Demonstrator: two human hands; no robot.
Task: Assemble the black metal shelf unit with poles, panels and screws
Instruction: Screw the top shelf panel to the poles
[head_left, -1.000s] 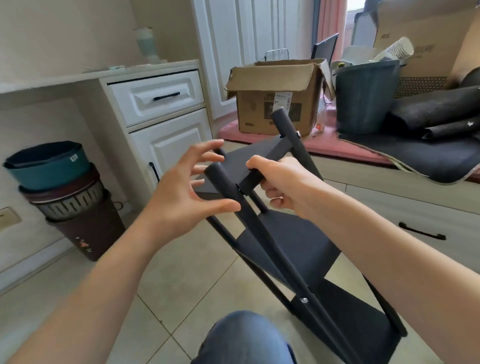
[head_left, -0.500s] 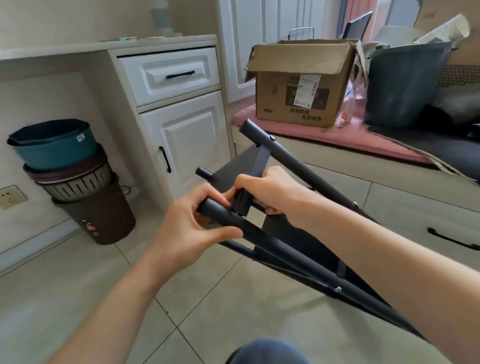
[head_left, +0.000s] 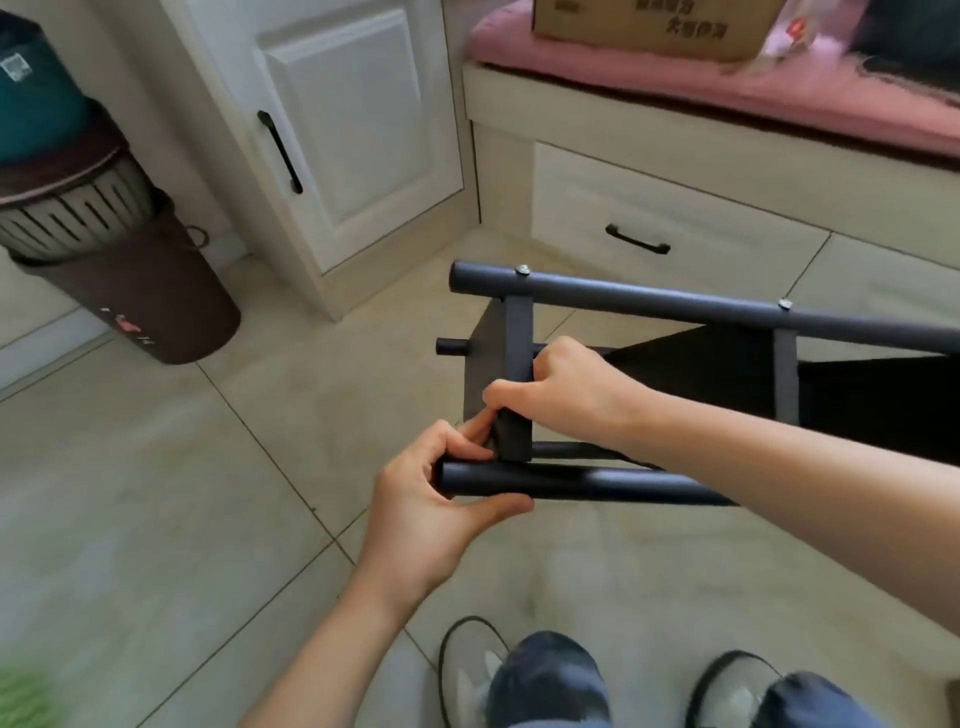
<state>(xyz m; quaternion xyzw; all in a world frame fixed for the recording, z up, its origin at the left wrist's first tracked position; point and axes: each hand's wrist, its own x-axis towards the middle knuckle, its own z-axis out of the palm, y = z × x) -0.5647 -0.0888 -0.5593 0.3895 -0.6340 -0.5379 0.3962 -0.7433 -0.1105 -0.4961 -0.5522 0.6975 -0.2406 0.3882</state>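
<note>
Head view: the black metal shelf unit (head_left: 675, 364) lies on its side at centre right of the frame, over the tiled floor (head_left: 156, 493). It looks stiff and fairly light, best held by its poles. The left hand (head_left: 441, 493) curls round the near pole (head_left: 571, 480); the right hand (head_left: 566, 395) pinches the end panel (head_left: 514, 364). Matte tubes, two silver screws (head_left: 522, 268) on the far pole.

Three poles (head_left: 675, 301), two screws (head_left: 522, 268), two hands (head_left: 431, 499), two shoes (head_left: 467, 670), one box (head_left: 649, 26).

Shelf unit (head_left: 675, 374) now horizontal, prob. lower
</note>
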